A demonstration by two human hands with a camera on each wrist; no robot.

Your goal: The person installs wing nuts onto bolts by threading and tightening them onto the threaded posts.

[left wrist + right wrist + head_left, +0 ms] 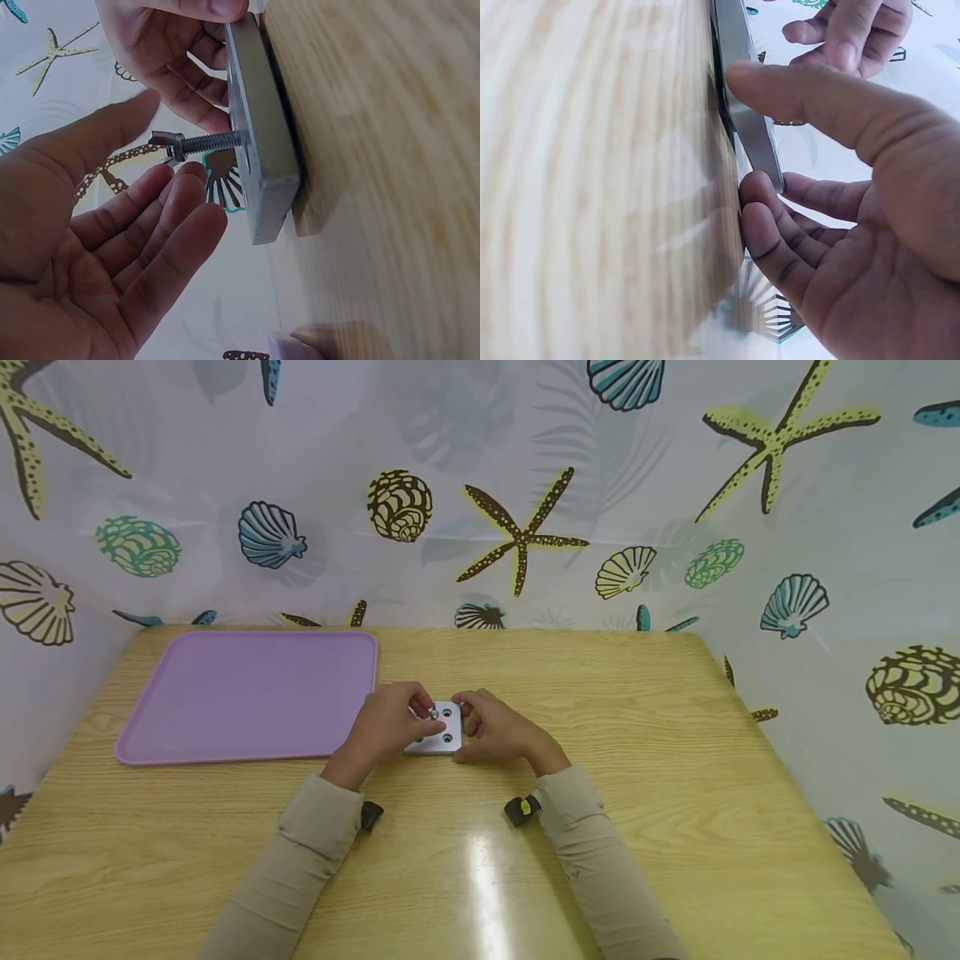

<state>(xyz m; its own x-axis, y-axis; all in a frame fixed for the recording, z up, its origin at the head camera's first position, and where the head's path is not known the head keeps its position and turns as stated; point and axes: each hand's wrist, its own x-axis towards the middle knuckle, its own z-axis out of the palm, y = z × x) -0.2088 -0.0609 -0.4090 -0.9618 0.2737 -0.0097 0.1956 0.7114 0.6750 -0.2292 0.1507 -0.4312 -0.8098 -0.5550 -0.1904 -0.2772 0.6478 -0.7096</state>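
A silver metal plate (453, 744) with several holes lies flat on the table, right of the tray. From its face stands a wing bolt (176, 144), its threaded shank end at the plate. My left hand (387, 717) is around the bolt's head, thumb on one side and loosely bent fingers on the other. In the left wrist view a gap shows between that thumb and the wings; whether a fingertip touches the bolt I cannot tell. My right hand (497, 727) holds the plate at its right side, thumb (769, 84) on the near edge and fingers at the far corner.
A lilac tray (247, 693) with a raised rim lies at the left of the wooden table (637, 735). Patterned cloth (480, 435) with shells and starfish hangs behind and beside the table. Dark wrist devices (522, 811) sit below both cuffs.
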